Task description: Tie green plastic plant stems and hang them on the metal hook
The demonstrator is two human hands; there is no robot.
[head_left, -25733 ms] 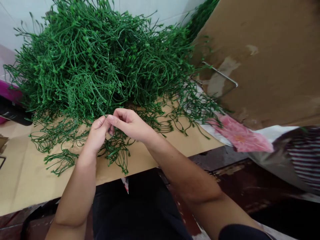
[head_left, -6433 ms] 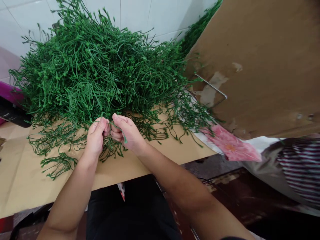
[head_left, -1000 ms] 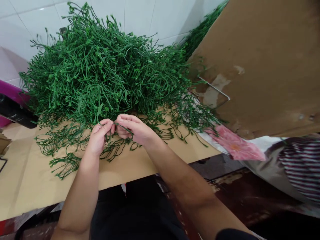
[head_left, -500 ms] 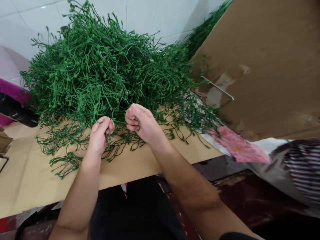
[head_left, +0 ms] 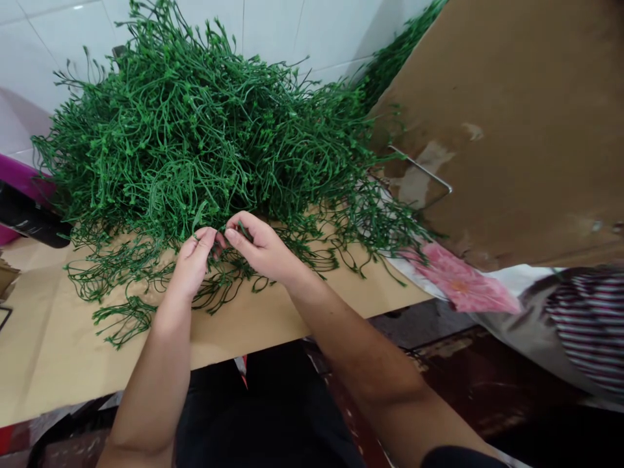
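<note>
A big tangled heap of thin green artificial stems (head_left: 195,130) with small budded tips fills the back of the table. In front of it my left hand (head_left: 197,257) pinches a green stem between thumb and fingers. My right hand (head_left: 256,244) is close beside it, its fingertips meeting the left ones, with its fingers curled round a bit of green stem. The exact grip is partly hidden. Loose stems (head_left: 127,318) lie on the brown paper (head_left: 234,331) below and to the left of my hands.
A large cardboard sheet (head_left: 511,130) with a bent metal wire (head_left: 424,169) leans at the right. Below it lies a pink flowered packet (head_left: 463,279). A black cylinder (head_left: 29,214) and a purple container (head_left: 24,179) stand at the left. Striped cloth (head_left: 589,325) sits at the right edge.
My right hand has moved left and slightly down to meet my left hand, and its fingers have turned toward the left fingertips. My left hand has stayed nearly in place.
</note>
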